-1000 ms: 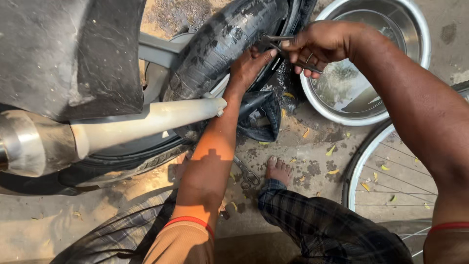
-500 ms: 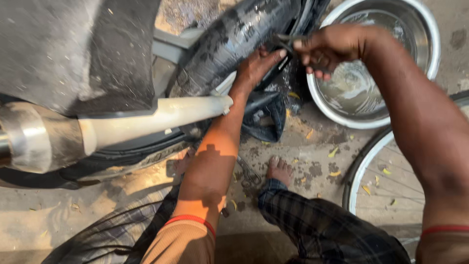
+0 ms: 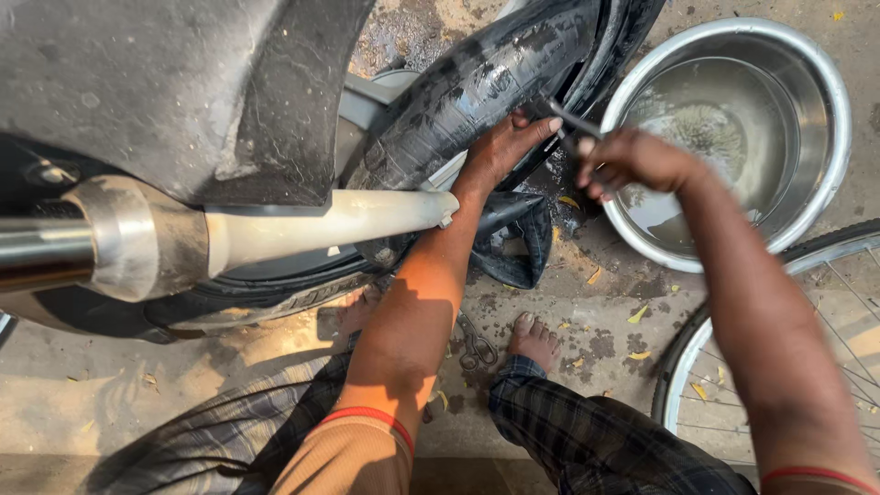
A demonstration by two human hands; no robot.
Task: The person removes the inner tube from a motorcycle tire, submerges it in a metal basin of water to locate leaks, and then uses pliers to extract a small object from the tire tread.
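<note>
The person's left arm stretches forward, its left hand (image 3: 502,147) spread flat with fingers pointing ahead and to the right. The right arm reaches in from the right, its right hand (image 3: 631,160) curled into a closed grip, knuckles up.

Roadside tyre repair spot, motorcycle wheel (image 3: 275,293), inner tube (image 3: 467,92), water basin (image 3: 830,156), bare ground (image 3: 596,321)

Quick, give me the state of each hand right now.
Left hand: open, pressed flat on the black inner tube.
Right hand: closed, grip on a thin metal tool.
</note>
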